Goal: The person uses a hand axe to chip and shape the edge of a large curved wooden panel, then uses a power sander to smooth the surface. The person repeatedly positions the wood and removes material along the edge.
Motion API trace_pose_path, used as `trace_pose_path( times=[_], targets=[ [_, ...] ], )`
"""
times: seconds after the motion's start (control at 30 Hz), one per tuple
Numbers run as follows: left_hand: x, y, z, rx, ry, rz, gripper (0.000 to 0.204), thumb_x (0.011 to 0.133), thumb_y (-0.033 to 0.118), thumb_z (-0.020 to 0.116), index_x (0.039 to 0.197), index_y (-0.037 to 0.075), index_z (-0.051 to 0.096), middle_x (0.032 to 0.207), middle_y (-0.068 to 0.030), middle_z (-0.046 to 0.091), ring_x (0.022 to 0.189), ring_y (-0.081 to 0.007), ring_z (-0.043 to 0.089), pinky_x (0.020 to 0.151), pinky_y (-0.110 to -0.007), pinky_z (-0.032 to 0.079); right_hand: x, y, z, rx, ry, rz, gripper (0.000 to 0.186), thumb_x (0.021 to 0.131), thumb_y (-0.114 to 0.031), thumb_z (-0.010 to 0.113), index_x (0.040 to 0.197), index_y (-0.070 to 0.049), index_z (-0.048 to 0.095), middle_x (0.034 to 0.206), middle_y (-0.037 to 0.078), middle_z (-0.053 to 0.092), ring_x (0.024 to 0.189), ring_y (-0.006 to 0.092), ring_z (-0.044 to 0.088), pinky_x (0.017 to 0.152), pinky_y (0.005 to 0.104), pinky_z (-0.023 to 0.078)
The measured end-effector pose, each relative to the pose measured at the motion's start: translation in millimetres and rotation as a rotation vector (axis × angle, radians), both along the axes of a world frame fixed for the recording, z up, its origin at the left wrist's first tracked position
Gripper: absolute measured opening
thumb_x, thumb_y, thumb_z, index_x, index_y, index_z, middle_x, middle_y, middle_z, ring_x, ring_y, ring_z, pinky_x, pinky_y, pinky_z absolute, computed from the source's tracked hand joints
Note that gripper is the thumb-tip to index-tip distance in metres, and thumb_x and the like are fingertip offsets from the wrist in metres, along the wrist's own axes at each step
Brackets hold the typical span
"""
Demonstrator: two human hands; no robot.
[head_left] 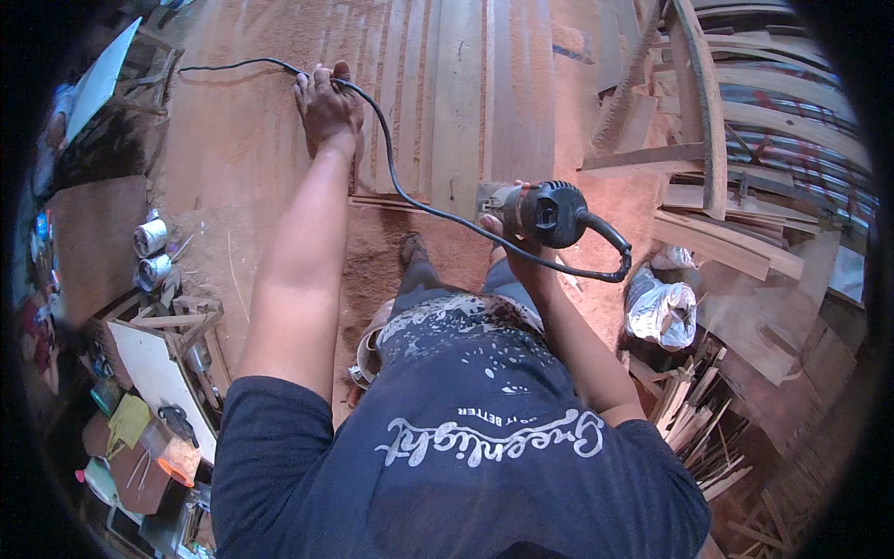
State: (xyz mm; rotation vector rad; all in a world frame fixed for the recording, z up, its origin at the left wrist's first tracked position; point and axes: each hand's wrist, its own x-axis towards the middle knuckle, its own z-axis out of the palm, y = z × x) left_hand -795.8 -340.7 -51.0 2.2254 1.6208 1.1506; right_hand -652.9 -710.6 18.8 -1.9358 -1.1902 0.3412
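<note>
My right hand (pixel 533 268) is wrapped round a trim router (pixel 545 212), a handheld power tool with a black motor end and a silver body. The router lies on its side, its flat base at the near end of the long wooden boards (pixel 456 121); its bit is hidden. A black power cord (pixel 393 168) leaves the router's back end, loops under it and runs up to my left hand (pixel 331 110). Over the boards, my left hand is closed on that cord, which trails off to the left beyond it.
Wooden frames (pixel 712 112) and stacked planks lean at the right, above a white plastic sack (pixel 661 312) and scrap sticks (pixel 694 410). Two paint cans (pixel 151 238) stand at the left. A bucket (pixel 368 349) is beside my legs. Reddish sawdust coats the floor.
</note>
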Motion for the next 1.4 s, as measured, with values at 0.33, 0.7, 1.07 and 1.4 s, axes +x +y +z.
trace_pose_path(
  times=[0.33, 0.7, 1.07, 1.4],
  targets=[
    [1, 1, 5, -0.051, 0.074, -0.052, 0.054, 0.111, 0.051, 0.047, 0.107, 0.004, 0.071, 0.138, -0.0228, 0.068, 0.141, -0.0478, 0.051, 0.123, -0.056, 0.032, 2, 5, 16, 0.035, 0.015, -0.011, 0.075, 0.089, -0.035, 0.091, 0.147, -0.007, 0.054, 0.137, 0.013, 0.063, 0.132, 0.0307, 0.060, 0.113, 0.0458, 0.049],
    [-1, 8, -17, 0.034, 0.125, -0.016, 0.052, 0.111, 0.052, 0.046, 0.106, 0.007, 0.072, 0.144, -0.0205, 0.066, 0.142, -0.0454, 0.050, 0.125, -0.056, 0.031, 17, -1, 4, -0.093, 0.019, 0.069, 0.069, 0.090, -0.035, 0.089, 0.145, -0.008, 0.057, 0.139, 0.015, 0.063, 0.132, 0.0322, 0.059, 0.116, 0.0479, 0.046],
    [-1, 3, -3, -0.014, 0.115, -0.045, 0.057, 0.112, 0.054, 0.044, 0.113, 0.004, 0.070, 0.143, -0.0246, 0.064, 0.143, -0.0502, 0.048, 0.125, -0.058, 0.029, 17, 3, 13, -0.018, 0.142, 0.055, 0.065, 0.091, -0.028, 0.088, 0.145, -0.008, 0.057, 0.141, 0.013, 0.062, 0.129, 0.0301, 0.061, 0.113, 0.0445, 0.050],
    [1, 3, -6, 0.025, 0.153, -0.044, 0.058, 0.112, 0.057, 0.043, 0.115, 0.006, 0.070, 0.145, -0.0254, 0.063, 0.144, -0.0506, 0.048, 0.125, -0.060, 0.029, 23, -1, -5, -0.082, 0.142, 0.054, 0.061, 0.093, -0.028, 0.087, 0.144, -0.009, 0.060, 0.138, 0.013, 0.065, 0.129, 0.0290, 0.062, 0.111, 0.0437, 0.051]
  ],
)
